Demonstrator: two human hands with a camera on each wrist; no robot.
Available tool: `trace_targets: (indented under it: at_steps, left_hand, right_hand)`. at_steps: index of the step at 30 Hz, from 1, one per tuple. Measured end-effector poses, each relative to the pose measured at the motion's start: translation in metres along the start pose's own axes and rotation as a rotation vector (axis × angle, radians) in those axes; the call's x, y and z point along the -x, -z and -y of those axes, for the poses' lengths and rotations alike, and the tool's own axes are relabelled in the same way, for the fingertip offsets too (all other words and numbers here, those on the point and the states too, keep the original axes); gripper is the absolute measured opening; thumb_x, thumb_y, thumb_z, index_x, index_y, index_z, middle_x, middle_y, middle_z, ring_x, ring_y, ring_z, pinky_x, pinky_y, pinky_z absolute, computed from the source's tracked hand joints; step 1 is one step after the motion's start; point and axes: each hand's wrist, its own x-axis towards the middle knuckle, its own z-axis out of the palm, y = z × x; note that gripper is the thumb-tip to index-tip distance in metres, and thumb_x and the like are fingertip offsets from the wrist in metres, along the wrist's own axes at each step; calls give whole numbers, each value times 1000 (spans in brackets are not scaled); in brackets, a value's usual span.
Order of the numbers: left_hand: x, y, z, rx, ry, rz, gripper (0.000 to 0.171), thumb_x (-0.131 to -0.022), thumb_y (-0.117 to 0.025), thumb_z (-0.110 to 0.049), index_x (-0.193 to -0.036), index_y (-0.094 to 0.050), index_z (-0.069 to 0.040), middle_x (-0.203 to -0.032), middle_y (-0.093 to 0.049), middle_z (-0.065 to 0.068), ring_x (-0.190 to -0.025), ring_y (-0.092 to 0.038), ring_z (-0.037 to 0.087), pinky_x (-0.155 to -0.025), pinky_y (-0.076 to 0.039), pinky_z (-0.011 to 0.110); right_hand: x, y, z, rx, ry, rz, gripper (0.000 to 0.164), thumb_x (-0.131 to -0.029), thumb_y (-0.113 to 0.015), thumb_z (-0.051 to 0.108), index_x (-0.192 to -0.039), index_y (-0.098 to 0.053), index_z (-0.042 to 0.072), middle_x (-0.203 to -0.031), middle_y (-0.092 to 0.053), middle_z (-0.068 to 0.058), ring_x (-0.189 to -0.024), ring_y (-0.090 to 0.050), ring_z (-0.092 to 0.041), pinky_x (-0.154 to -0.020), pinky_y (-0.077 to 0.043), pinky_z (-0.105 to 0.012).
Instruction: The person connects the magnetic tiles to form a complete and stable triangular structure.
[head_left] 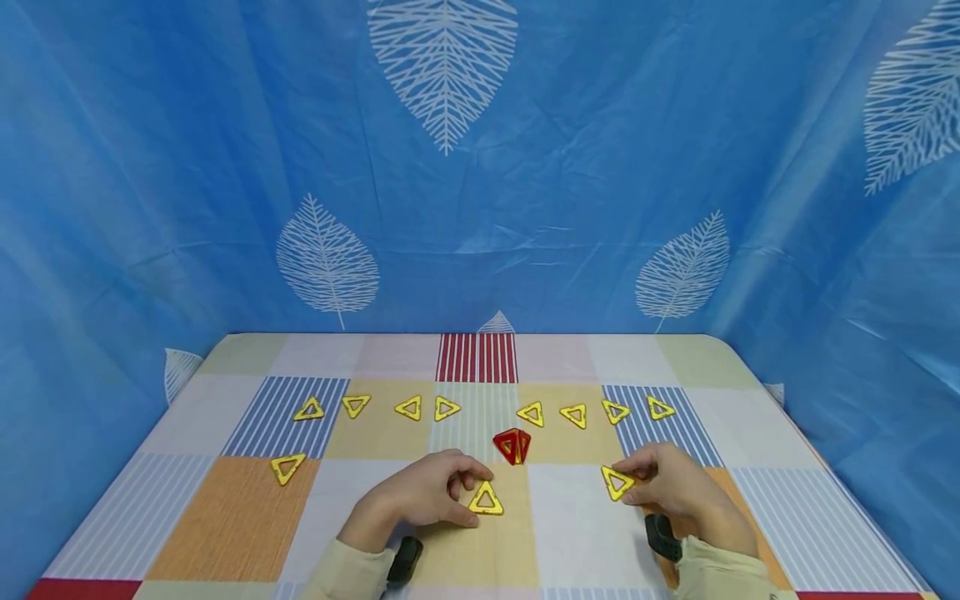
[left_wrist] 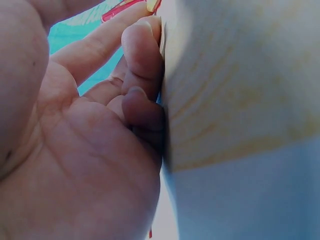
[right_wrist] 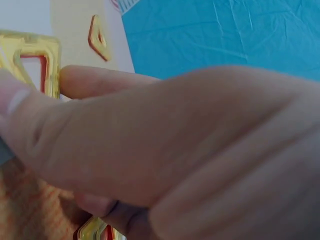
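In the head view my left hand (head_left: 435, 487) rests low over the table, thumb and forefinger at the edges of a yellow triangle tile (head_left: 487, 499) with an open middle. Its other fingers curl against the cloth in the left wrist view. My right hand (head_left: 671, 483) pinches another yellow triangle tile (head_left: 617, 482) between thumb and forefinger; the right wrist view shows this tile (right_wrist: 52, 50) close up. Under the right hand's curled fingers, part of a further yellow piece (right_wrist: 95, 230) shows. Beyond and between the hands stands a red piece (head_left: 512, 446) with triangular faces and yellow centres.
A row of yellow triangle tiles lies across the back, from one tile (head_left: 309, 408) at left to another (head_left: 660, 407) at right. One more tile (head_left: 287, 468) lies left of the left hand. Blue leaf-print cloth (head_left: 480, 208) hangs behind the patchwork tablecloth (head_left: 585, 542).
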Motion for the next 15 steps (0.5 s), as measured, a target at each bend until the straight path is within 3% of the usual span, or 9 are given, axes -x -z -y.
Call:
trace_targets:
  at_steps: [8,15]
  left_hand:
    - [0,2,2,-25,10,-3,43,-81,-85,-10,-121,-69,-9,-90,-53,-1,-74,-47,11,-69,-41,27]
    - [0,1,2,-29,19,-9,43,-81,-86,-10,-121,-69,-9,-90,-53,0,-74,-46,11,-69,-41,27]
  right_hand:
    - [-5,0,-4,174,199,19,26,-80,-85,9,-104,-77,2,-81,-62,-2,-73,-52,-20,-58,-44,-28]
    - [-7,-5,-1,132,172,-3,30,-84,-83,22,-108,-77,6,-97,-73,-1,-81,-62,-17,-67,-48,-29]
